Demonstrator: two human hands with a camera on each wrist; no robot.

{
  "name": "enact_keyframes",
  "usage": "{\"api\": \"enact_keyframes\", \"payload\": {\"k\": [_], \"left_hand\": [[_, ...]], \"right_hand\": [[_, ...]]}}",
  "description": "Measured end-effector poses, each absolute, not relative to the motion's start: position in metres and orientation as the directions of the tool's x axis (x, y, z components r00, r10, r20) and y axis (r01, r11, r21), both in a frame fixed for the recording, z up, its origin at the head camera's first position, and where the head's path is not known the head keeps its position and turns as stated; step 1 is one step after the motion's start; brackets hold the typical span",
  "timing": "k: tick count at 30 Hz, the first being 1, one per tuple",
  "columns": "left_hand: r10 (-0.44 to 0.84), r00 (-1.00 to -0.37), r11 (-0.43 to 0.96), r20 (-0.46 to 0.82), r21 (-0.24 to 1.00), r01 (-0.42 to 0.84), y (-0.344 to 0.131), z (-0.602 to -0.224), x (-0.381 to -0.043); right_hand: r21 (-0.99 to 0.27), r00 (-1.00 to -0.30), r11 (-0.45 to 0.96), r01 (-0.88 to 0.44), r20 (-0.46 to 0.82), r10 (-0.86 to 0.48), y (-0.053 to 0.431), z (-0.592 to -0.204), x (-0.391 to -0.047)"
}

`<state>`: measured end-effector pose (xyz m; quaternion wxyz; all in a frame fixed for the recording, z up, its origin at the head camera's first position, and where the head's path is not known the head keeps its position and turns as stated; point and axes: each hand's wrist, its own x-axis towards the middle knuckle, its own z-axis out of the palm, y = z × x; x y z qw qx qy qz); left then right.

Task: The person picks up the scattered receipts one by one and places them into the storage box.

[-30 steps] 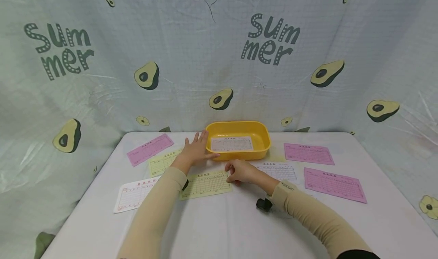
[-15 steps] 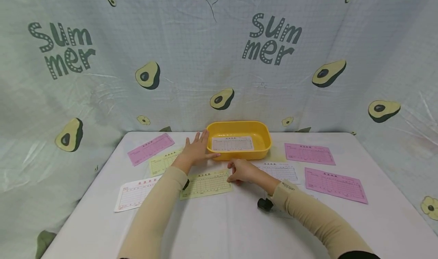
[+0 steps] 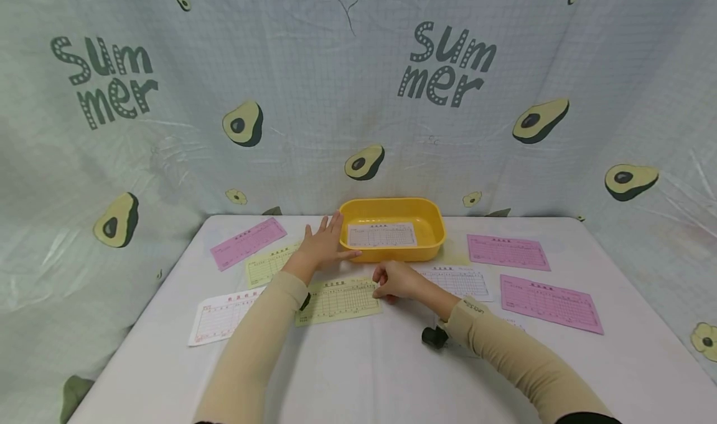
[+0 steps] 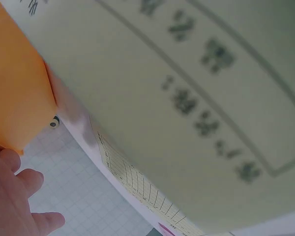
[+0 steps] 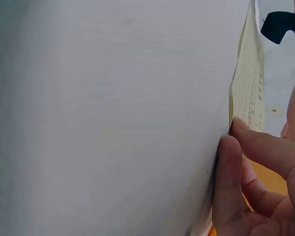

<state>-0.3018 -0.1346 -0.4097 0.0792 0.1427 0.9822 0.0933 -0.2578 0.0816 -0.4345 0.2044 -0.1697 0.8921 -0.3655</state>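
My right hand (image 3: 399, 281) pinches the right edge of a pale yellow printed slip (image 3: 338, 302) lying in front of the basin. In the right wrist view, thumb and finger meet at the edge of this yellow slip (image 5: 248, 83). My left hand (image 3: 318, 249) is spread with straight fingers against the left side of the yellow plastic basin (image 3: 392, 255), its thumb along the front wall. Inside the basin lies a white printed slip (image 3: 382, 235). Close to the left wrist camera, a blurred yellow slip (image 4: 137, 128) fills much of the view.
Two pink slips (image 3: 508, 251) lie at the right and another pink slip (image 3: 249, 243) at the back left. A second yellow slip (image 3: 271, 267) and a red-printed white slip (image 3: 221, 318) are partly behind my left arm. A blue-printed white slip (image 3: 459, 282) lies beside my right wrist.
The whole head view has shifted very slightly. Both hands and the slips keep their places.
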Motion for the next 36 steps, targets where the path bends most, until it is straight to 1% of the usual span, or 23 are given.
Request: {"api": "enact_keyframes", "payload": {"k": [8, 17, 25, 36], "left_hand": [[0.295, -0.947, 0.942, -0.128, 0.207, 0.265, -0.1343, -0.4103, -0.3029], [0.304, -0.945, 0.937, -0.122, 0.218, 0.273, -0.135, -0.4111, -0.3031], [0.304, -0.945, 0.938, -0.119, 0.212, 0.275, -0.135, -0.4124, -0.3039], [0.3, -0.948, 0.939, -0.11, 0.211, 0.273, -0.135, -0.4132, -0.3028]], "right_hand": [[-0.774, -0.869, 0.616, -0.145, -0.198, -0.454, 0.0816, -0.4342, -0.257], [-0.691, -0.846, 0.707, -0.147, -0.283, -0.452, 0.0785, -0.4269, -0.26], [-0.693, -0.845, 0.702, -0.162, -0.27, -0.462, 0.0799, -0.4286, -0.2615], [-0.663, -0.853, 0.728, -0.178, -0.265, -0.45, 0.0785, -0.4268, -0.2606]]}}
